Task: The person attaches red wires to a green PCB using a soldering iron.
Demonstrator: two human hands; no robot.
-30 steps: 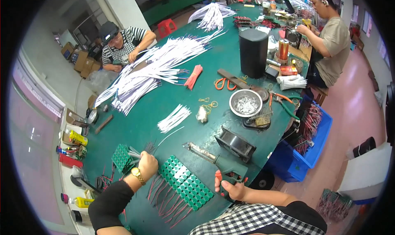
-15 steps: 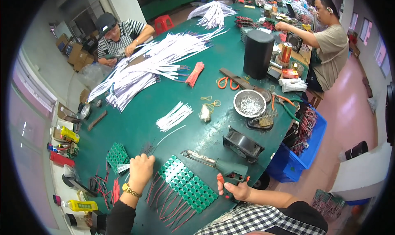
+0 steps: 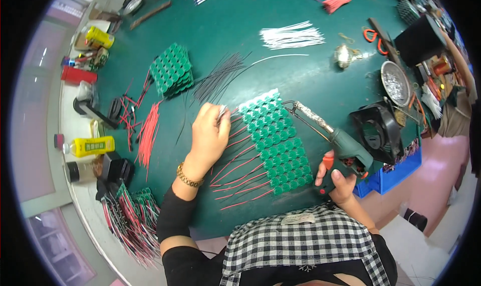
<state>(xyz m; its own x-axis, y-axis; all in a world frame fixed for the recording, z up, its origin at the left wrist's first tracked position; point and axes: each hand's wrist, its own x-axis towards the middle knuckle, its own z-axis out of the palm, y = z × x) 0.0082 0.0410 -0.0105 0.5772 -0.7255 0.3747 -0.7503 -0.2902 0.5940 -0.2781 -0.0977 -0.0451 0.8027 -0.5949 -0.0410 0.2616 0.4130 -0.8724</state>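
Pinching something small, pale [image 3: 222, 110] in left hand [image 3: 208, 135], beside green board panel [image 3: 275, 140], centre frame. Gripping soldering gun [image 3: 350, 146] in right hand [image 3: 341, 184], right of centre. Could scorch panel by slipping with tip [image 3: 289, 103] so near.

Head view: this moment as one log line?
left hand: pinches small pale item; right hand: holds green soldering gun; green panel: between hands

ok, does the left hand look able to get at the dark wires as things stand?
Probably yes: the left hand is just nearside of the dark wires, and nothing stands between them. Its fingers seem to pinch a pale piece, though, which may need setting down first.
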